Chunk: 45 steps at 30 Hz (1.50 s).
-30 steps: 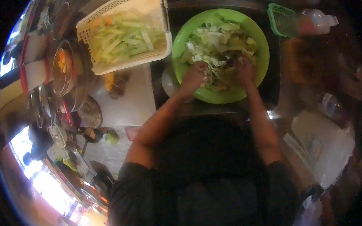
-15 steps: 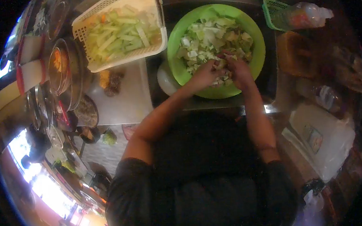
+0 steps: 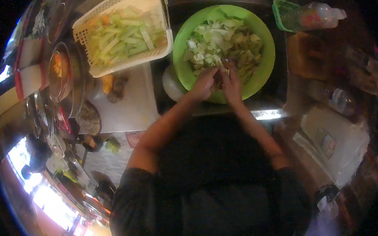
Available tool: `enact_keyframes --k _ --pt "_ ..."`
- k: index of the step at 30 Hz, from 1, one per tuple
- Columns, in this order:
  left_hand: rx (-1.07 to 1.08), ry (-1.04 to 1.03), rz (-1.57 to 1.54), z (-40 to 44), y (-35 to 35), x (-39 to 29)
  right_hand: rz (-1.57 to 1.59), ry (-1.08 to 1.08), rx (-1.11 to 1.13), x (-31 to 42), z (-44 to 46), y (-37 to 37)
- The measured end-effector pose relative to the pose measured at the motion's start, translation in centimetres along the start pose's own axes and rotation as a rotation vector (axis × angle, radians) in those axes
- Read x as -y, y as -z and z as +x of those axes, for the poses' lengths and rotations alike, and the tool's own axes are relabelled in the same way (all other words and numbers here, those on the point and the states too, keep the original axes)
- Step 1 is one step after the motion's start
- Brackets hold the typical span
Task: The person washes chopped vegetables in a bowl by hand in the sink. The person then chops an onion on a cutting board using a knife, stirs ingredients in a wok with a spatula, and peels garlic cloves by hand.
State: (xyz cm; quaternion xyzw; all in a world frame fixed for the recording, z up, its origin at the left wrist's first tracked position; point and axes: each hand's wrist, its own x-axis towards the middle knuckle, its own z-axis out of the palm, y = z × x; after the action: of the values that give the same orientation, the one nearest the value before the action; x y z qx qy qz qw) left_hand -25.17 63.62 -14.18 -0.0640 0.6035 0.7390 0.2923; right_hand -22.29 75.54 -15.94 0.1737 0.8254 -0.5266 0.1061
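Beneath curled left hand (image 3: 204,84) and flatter right hand (image 3: 231,85), grips unclear, chopped pale-green leaves (image 3: 213,37) were best kept inside the round green bowl (image 3: 269,51).

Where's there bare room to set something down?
On the pale counter left of the green bowl, between the white basket and the counter's near edge, right of a brown lump. Crowded: far left, around the round bowl with orange pieces.
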Motion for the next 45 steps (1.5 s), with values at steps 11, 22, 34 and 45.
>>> enact_keyframes --k 11,22,34,45 --pt "-0.271 0.105 0.300 -3.1 1.0 -7.3 0.014 0.354 -0.004 1.3 -0.6 2.9" --pt "-1.124 -0.764 1.356 -3.6 13.5 -22.5 -0.903 0.421 -0.195 -4.2 13.8 2.7" --pt "-0.048 -0.732 1.259 9.4 -2.7 -8.5 -0.766 0.147 -0.239 2.9 7.7 5.9" --pt "-0.134 -0.689 1.480 10.9 -1.6 -7.0 0.027 -0.134 -0.287 -1.5 6.2 11.5"
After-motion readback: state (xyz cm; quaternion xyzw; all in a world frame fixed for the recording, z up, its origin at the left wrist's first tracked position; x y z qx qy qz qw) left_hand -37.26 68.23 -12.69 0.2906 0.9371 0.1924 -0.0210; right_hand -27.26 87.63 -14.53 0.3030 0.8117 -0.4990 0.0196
